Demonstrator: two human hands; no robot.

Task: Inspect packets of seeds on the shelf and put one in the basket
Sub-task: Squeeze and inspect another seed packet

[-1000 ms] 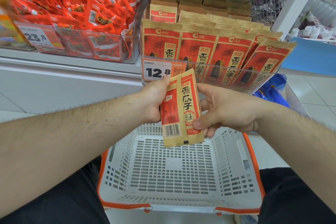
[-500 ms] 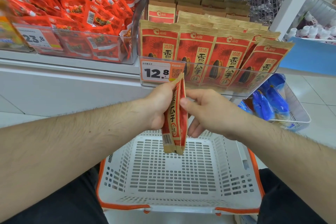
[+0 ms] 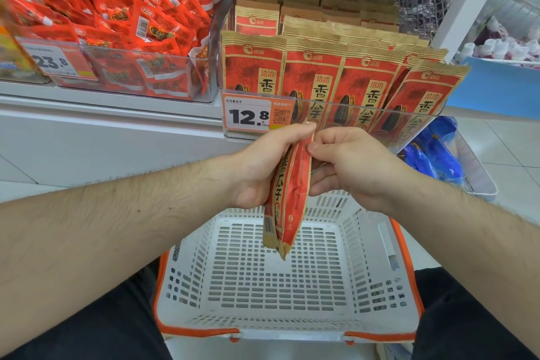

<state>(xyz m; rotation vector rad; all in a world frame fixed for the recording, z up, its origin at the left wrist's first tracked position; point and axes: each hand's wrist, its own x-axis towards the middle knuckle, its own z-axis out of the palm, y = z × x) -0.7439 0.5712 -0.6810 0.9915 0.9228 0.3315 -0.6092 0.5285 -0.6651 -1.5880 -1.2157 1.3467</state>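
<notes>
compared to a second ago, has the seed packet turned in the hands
Yes. The packet has turned from face-on to edge-on, held in both hands over the basket, just below the 12.8 price tag.

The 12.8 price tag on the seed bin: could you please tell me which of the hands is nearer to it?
Left. The left hand grips the seed packet directly below the 12.8 price tag, its thumb almost reaching it. The right hand pinches the packet's edge farther right.
</notes>
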